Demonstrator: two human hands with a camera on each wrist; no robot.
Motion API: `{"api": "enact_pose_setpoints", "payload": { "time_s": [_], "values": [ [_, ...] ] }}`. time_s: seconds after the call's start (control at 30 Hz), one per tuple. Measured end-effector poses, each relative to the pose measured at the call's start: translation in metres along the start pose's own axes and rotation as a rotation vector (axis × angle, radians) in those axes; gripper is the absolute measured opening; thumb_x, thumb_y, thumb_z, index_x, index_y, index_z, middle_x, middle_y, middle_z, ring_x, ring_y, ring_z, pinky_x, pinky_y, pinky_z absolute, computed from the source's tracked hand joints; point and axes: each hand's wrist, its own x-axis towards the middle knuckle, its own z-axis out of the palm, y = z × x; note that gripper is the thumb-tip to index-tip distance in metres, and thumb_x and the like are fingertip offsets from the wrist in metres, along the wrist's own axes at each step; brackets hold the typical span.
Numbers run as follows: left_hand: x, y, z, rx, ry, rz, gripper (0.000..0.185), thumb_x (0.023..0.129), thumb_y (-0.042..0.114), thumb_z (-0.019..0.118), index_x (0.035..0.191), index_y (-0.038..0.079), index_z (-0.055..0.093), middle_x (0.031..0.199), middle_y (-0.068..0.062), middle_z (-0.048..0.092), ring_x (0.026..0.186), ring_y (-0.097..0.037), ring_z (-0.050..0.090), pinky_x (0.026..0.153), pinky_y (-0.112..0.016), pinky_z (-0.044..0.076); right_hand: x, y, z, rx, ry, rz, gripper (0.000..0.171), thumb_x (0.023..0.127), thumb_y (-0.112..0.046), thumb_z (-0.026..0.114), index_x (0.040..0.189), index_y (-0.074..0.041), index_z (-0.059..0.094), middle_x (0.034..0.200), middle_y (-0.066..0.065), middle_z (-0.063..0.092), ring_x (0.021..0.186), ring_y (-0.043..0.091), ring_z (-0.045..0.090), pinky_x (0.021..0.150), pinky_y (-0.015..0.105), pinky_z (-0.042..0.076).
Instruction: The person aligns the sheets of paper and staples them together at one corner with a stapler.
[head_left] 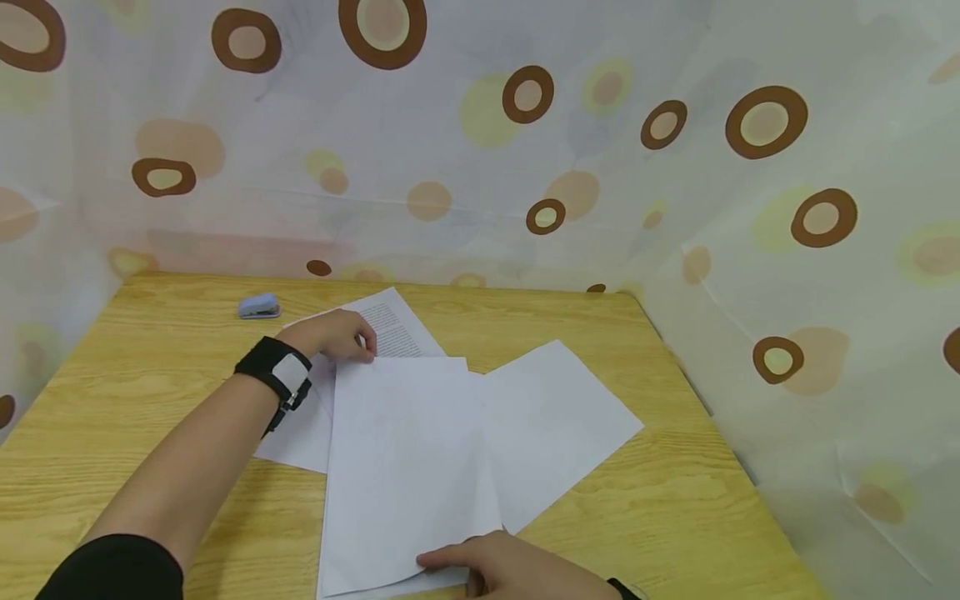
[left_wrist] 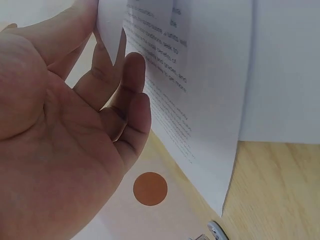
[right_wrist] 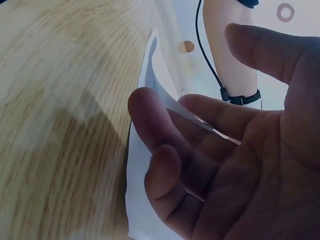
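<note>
A white sheet of paper [head_left: 408, 467] lies in front of me over other sheets, its lower right part bent upward. At its top left corner my left hand [head_left: 333, 335] pinches the paper between thumb and finger; in the left wrist view the remaining fingers curl loosely below the corner [left_wrist: 112, 30]. My right hand [head_left: 517, 567] holds the sheet's lower edge. Seen from the right wrist, the paper edge [right_wrist: 215, 131] passes between the fingers of that hand [right_wrist: 235, 155], and the thumb stands away from it.
Beneath and behind lies a printed page [head_left: 390, 329]. Another white sheet [head_left: 558, 433] is turned askew to the right, and one more [head_left: 296, 446] shows at the left. Near the back of the wooden table [head_left: 675, 500] sits a pale blue stapler [head_left: 259, 306]. Patterned sheeting [head_left: 465, 167] encloses the table.
</note>
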Motion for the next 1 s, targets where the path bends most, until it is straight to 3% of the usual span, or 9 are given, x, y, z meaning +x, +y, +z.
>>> {"api": "enact_pose_setpoints", "payload": {
  "time_s": [0.1,0.2,0.33,0.53,0.67,0.83,1.0],
  "values": [
    [-0.001,0.0,0.002,-0.009,0.007,-0.001,0.007,0.1,0.02,0.07,0.097,0.016,0.075,0.107,-0.009,0.069,0.091,-0.023,0.059,0.077,-0.033,0.048,-0.001,0.0,-0.001,-0.046,-0.021,-0.028,0.052,0.099,-0.028,0.071,0.149,-0.022,0.058,0.088,-0.019,0.057,0.071,-0.012,0.051,0.071,0.013,0.051],
    [-0.003,0.001,0.004,-0.018,0.012,-0.007,0.006,0.099,0.02,0.07,0.097,0.016,0.075,0.107,-0.01,0.069,0.091,-0.024,0.059,0.076,-0.034,0.048,-0.003,0.0,-0.002,-0.073,-0.038,-0.066,0.054,0.1,-0.03,0.071,0.15,-0.02,0.056,0.105,-0.015,0.067,0.075,-0.013,0.052,0.074,0.013,0.051],
    [-0.006,0.003,0.005,-0.026,0.017,-0.011,0.006,0.099,0.019,0.071,0.097,0.015,0.075,0.107,-0.01,0.069,0.091,-0.024,0.059,0.076,-0.034,0.048,-0.007,-0.001,-0.003,-0.007,-0.044,-0.074,0.047,0.103,-0.027,0.066,0.149,-0.02,0.056,0.118,-0.014,0.071,0.081,-0.012,0.058,0.081,0.014,0.051],
    [-0.006,0.004,0.007,-0.015,0.024,0.001,0.006,0.099,0.019,0.071,0.096,0.016,0.076,0.102,-0.008,0.068,0.09,-0.023,0.058,0.076,-0.033,0.048,-0.015,-0.008,-0.008,0.076,-0.035,-0.045,0.038,0.101,-0.019,0.06,0.138,-0.022,0.066,0.089,-0.021,0.063,0.083,-0.011,0.06,0.084,0.015,0.051],
    [-0.007,0.003,0.008,0.005,0.039,-0.001,0.006,0.097,0.021,0.073,0.094,0.016,0.076,0.1,-0.007,0.069,0.09,-0.023,0.059,0.077,-0.034,0.048,-0.016,-0.009,-0.014,0.034,-0.007,-0.029,0.033,0.105,-0.027,0.059,0.136,-0.023,0.067,0.09,-0.022,0.069,0.079,-0.01,0.064,0.08,0.016,0.052],
    [-0.01,0.002,0.009,0.01,0.048,-0.041,0.008,0.096,0.025,0.074,0.096,0.017,0.076,0.1,-0.008,0.068,0.092,-0.025,0.059,0.078,-0.036,0.048,-0.011,-0.008,-0.023,-0.055,0.036,-0.039,0.032,0.105,-0.031,0.063,0.135,-0.02,0.067,0.09,-0.018,0.074,0.053,-0.01,0.055,0.069,0.015,0.054],
    [-0.008,0.002,0.01,0.009,0.046,-0.041,0.01,0.096,0.027,0.074,0.096,0.017,0.076,0.098,-0.008,0.067,0.09,-0.024,0.059,0.076,-0.035,0.048,-0.012,-0.007,-0.03,-0.02,0.089,-0.02,0.033,0.105,-0.031,0.064,0.134,-0.017,0.068,0.088,-0.016,0.072,0.047,-0.008,0.05,0.064,0.017,0.053]
  ]
}}
